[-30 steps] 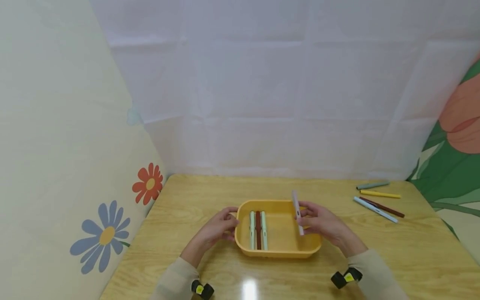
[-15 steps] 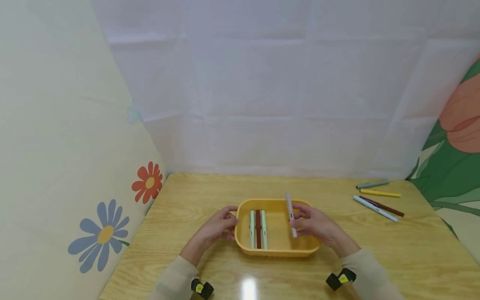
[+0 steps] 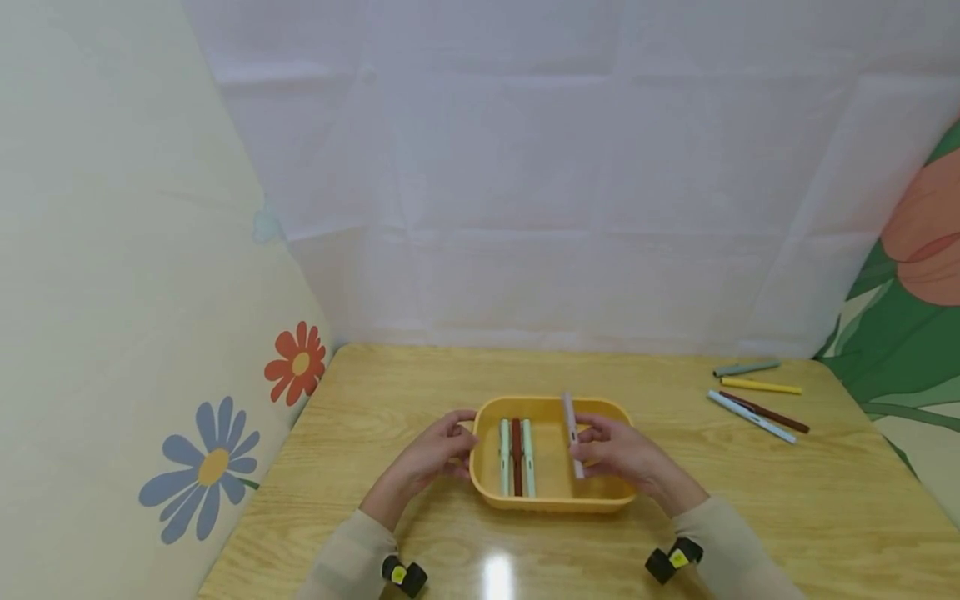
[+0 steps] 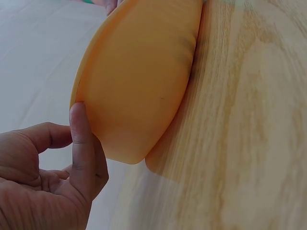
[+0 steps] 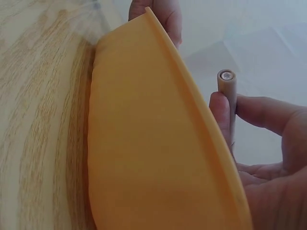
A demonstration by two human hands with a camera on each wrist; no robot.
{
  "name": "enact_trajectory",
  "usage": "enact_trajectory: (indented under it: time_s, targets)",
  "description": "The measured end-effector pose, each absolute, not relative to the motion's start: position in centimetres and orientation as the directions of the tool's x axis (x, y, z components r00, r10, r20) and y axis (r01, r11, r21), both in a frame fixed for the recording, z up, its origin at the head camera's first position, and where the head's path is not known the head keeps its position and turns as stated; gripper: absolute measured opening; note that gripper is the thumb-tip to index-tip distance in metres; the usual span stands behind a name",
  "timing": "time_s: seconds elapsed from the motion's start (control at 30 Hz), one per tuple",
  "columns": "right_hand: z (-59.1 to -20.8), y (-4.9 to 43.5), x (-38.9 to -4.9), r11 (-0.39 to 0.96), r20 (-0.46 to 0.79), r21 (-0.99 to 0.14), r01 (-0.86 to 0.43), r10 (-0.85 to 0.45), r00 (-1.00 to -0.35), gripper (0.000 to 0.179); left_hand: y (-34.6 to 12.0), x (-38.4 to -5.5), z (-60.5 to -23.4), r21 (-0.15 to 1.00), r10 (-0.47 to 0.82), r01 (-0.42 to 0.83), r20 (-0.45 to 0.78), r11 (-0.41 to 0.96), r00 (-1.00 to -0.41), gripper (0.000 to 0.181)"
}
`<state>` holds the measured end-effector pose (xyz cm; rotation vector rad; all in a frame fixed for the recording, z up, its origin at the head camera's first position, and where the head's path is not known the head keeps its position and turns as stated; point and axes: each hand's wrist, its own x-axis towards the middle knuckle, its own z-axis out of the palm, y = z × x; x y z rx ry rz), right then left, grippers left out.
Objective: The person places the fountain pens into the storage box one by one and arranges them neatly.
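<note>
My right hand [image 3: 611,450] pinches a pale lilac pen [image 3: 573,437] between thumb and fingers, tilted over the right half of a yellow tray [image 3: 551,505]. In the right wrist view, the round end of the lilac pen [image 5: 227,86] rises beyond the tray's rim. Inside the tray, on the left, two pale green pens [image 3: 505,458] lie side by side with a dark red pen [image 3: 517,457] between them. My left hand [image 3: 438,450] holds the tray's left end; in the left wrist view, its fingertips [image 4: 79,117] are at the rim.
On the wooden table [image 3: 390,383] at the back right lie a grey-green pen [image 3: 746,367], a yellow pen [image 3: 761,386], a light blue pen [image 3: 752,417] and a dark red pen [image 3: 772,413]. A white cloth [image 3: 480,208] hangs behind the table.
My right hand has moved left over the tray, carrying the lilac pen towards the row of pens. My left hand stays at the tray's left end.
</note>
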<state>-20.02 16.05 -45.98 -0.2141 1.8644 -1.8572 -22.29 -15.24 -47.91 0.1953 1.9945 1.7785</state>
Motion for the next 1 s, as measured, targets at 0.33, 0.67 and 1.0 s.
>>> enact_trajectory:
  time_s: [0.33,0.67,1.0]
  targets:
    - [-46.2,15.3,-20.2,0.060,-0.245,-0.967,0.247,-0.477,-0.844,0.070,-15.3,-22.2,-47.8,0.967,0.401,-0.200,-0.247,0.155,-0.882,0.052]
    - [-46.8,14.4,-20.4,0.100,-0.287,-0.957,0.274,-0.487,-0.825,0.069,-15.4,-22.2,-47.8,0.969,0.405,-0.194,-0.240,0.152,-0.882,0.052]
    - [-46.8,14.0,-20.4,0.120,-0.321,-0.946,0.301,-0.472,-0.821,0.066,-15.4,-22.2,-47.8,0.967,0.399,-0.201,-0.248,0.156,-0.883,0.051]
